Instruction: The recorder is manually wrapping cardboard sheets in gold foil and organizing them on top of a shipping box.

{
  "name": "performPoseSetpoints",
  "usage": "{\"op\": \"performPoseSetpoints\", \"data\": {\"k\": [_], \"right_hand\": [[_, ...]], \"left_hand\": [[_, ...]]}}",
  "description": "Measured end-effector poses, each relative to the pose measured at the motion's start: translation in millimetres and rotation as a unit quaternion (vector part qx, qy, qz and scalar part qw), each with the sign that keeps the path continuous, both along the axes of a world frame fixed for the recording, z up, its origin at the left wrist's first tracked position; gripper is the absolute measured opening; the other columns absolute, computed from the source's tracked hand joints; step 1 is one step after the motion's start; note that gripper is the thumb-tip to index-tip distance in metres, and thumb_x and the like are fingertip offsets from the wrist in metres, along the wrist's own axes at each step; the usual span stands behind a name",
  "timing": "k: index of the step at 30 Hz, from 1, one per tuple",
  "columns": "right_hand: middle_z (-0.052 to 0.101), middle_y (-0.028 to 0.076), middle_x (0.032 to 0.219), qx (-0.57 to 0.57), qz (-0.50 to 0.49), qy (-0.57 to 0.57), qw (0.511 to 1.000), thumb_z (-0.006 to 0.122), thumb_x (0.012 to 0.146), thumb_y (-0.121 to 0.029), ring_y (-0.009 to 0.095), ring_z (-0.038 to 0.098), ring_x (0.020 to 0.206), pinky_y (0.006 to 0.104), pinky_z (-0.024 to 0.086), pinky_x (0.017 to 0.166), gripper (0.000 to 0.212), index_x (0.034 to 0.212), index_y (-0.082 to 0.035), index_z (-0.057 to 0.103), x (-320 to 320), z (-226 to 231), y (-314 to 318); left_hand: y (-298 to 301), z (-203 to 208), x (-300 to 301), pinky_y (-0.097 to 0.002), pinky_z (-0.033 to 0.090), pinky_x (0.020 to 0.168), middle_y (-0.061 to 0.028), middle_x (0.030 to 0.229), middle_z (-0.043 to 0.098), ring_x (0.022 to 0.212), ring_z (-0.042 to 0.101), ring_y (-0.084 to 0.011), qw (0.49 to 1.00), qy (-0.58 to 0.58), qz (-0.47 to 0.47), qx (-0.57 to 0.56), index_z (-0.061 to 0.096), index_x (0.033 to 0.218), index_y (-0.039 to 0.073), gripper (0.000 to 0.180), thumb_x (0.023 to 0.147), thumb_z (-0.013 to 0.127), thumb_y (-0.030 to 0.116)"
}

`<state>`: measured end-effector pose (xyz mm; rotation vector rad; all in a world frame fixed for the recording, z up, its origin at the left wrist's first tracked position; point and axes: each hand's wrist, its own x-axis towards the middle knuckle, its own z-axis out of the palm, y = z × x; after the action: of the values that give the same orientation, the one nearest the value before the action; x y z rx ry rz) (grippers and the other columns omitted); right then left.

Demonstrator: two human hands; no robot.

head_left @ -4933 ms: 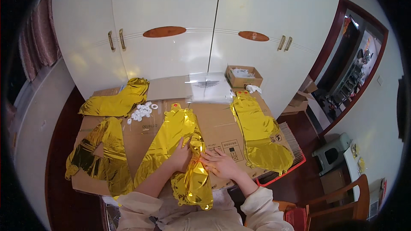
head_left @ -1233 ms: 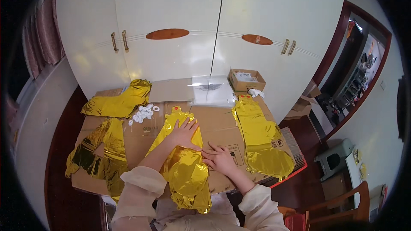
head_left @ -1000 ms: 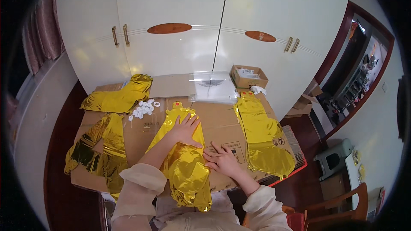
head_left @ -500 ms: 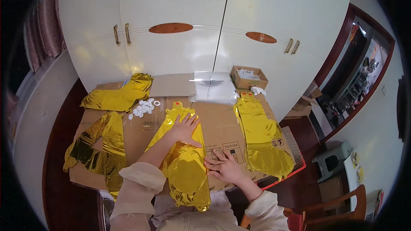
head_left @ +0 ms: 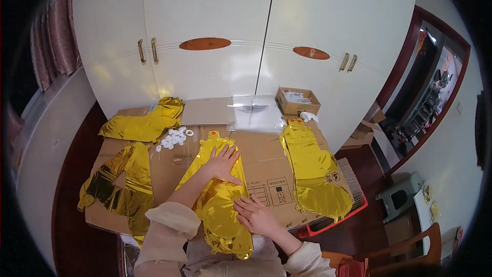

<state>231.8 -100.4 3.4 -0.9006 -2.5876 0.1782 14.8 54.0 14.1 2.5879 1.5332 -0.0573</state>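
Observation:
A flat gold foil balloon [head_left: 218,202] lies lengthwise on the brown cardboard sheet [head_left: 266,166] in front of me. My left hand [head_left: 224,161] rests flat on its upper half, fingers spread. My right hand [head_left: 254,215] presses palm-down on its right edge, lower down. Neither hand grips anything. The balloon's near end hangs over the cardboard's front edge toward my lap.
More gold foil balloons lie at the right [head_left: 313,172], the far left [head_left: 146,123] and the near left [head_left: 120,184]. A heap of small white rings [head_left: 173,138] sits left of centre. A clear plastic sheet [head_left: 255,113] and a small open carton [head_left: 297,101] lie by the white cabinet doors [head_left: 246,36].
The crumpled balloon has been spread out flat. My left hand slid up along it, away from me; my right hand moved down to its right edge.

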Motion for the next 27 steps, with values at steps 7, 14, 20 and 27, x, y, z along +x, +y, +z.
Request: {"op": "performPoseSetpoints", "data": {"k": [7,14,20,27], "right_hand": [[0.059,0.007,0.133,-0.029,-0.001,0.005,1.000,0.059,0.093,-0.024,0.025,0.048,0.132,0.0483,0.033,0.113,0.035,0.124,-0.008,0.065,1.2,1.4,-1.2],[0.058,0.007,0.135,-0.033,0.002,0.000,0.999,0.058,0.094,-0.024,0.025,0.047,0.133,0.0487,0.032,0.114,0.036,0.126,-0.008,0.063,1.8,-0.1,-0.6],[0.059,0.006,0.135,-0.037,-0.001,-0.006,0.999,0.057,0.094,-0.025,0.024,0.047,0.133,0.0488,0.031,0.114,0.037,0.128,-0.009,0.063,1.0,-1.2,-1.0],[0.059,0.005,0.134,-0.043,-0.008,-0.012,0.999,0.057,0.095,-0.026,0.024,0.047,0.133,0.0513,0.030,0.114,0.037,0.127,-0.010,0.063,2.2,-2.6,-1.8]], "left_hand": [[-0.5,1.1,1.1,-0.0684,0.008,0.113,-0.0170,0.161,0.012,0.149,0.009,-0.0393,1.000,-0.004,0.007,-0.006,0.016,0.155,0.008,0.128,0.063,0.058,0.087],[-1.4,2.7,1.7,-0.0683,0.007,0.113,-0.0175,0.162,0.010,0.149,0.005,-0.0403,1.000,0.001,0.011,-0.025,0.017,0.155,0.012,0.119,0.069,0.055,0.085],[-0.3,0.7,0.4,-0.0687,0.009,0.113,-0.0170,0.161,0.014,0.149,0.005,-0.0403,1.000,-0.016,0.017,-0.010,0.021,0.154,0.010,0.115,0.072,0.051,0.085],[10.4,19.9,9.4,-0.0657,0.009,0.115,-0.0148,0.160,0.019,0.150,0.008,-0.0327,0.997,0.062,-0.036,0.017,0.022,0.152,0.000,0.124,0.069,0.052,0.087]]}}
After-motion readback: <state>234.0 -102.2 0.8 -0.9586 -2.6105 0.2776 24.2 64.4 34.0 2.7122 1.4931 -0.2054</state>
